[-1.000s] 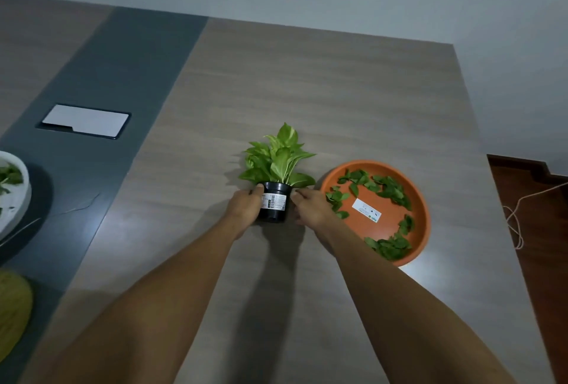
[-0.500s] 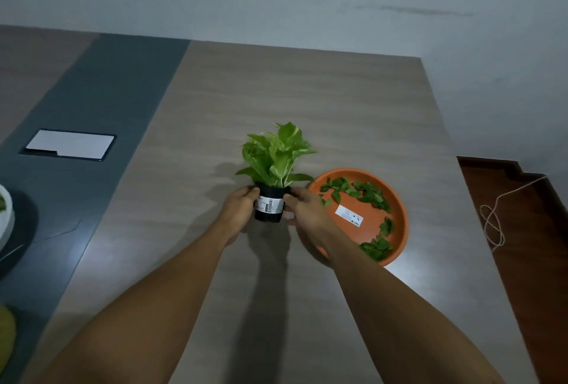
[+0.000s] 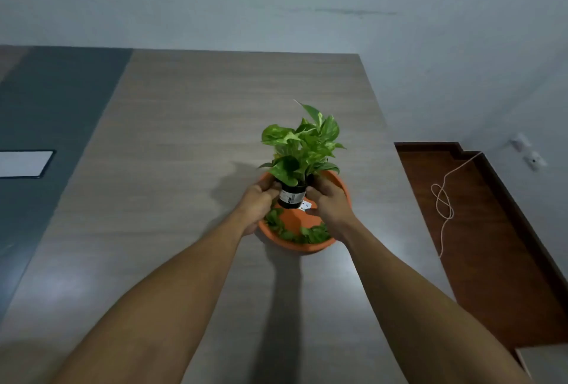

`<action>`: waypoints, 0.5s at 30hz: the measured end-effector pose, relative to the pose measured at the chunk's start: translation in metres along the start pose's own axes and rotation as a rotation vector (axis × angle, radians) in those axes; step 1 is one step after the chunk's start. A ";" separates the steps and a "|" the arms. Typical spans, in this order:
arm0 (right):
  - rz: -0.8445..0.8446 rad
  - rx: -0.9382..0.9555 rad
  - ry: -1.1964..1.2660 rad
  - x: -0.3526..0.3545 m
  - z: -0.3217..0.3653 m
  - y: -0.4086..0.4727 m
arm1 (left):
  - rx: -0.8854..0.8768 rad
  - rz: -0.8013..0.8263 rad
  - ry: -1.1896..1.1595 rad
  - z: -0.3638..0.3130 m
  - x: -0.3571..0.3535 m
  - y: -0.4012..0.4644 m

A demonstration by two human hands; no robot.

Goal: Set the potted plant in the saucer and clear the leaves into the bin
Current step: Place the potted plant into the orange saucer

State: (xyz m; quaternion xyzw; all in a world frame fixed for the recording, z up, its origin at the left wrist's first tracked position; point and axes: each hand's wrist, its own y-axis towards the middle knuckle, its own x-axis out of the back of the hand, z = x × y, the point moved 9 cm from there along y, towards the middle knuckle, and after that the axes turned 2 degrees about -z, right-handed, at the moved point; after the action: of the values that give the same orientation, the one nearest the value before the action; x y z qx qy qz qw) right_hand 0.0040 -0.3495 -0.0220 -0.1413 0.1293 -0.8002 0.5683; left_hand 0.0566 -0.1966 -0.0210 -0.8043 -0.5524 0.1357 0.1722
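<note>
A small potted plant (image 3: 292, 196) with green leaves in a black pot sits over the middle of the orange saucer (image 3: 302, 247). My left hand (image 3: 258, 203) grips the pot's left side and my right hand (image 3: 329, 202) grips its right side. Whether the pot's base rests on the saucer I cannot tell. Loose green leaves (image 3: 302, 234) lie along the saucer's near rim, and a white label (image 3: 307, 206) shows beside the pot. The bin is out of view.
The wooden table (image 3: 190, 150) ends just right of the saucer. Beyond that edge lies a reddish floor with a looped cord (image 3: 442, 199). A white panel (image 3: 21, 164) sits in the dark strip at the far left.
Both hands have carried the pot to the right, from the table beside the saucer to over its middle. The view has shifted right.
</note>
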 end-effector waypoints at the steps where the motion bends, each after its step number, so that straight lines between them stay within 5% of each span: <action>1: -0.001 0.005 0.008 0.006 0.000 -0.002 | 0.009 -0.027 0.000 0.001 -0.005 0.000; 15: -0.012 -0.010 0.089 0.048 -0.051 0.015 | 0.105 -0.120 -0.074 0.069 -0.037 0.024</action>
State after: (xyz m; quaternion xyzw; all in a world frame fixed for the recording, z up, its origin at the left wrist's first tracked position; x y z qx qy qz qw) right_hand -0.0168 -0.3974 -0.0707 -0.1090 0.1579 -0.8084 0.5565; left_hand 0.0355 -0.2304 -0.0921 -0.7540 -0.5978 0.1836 0.2011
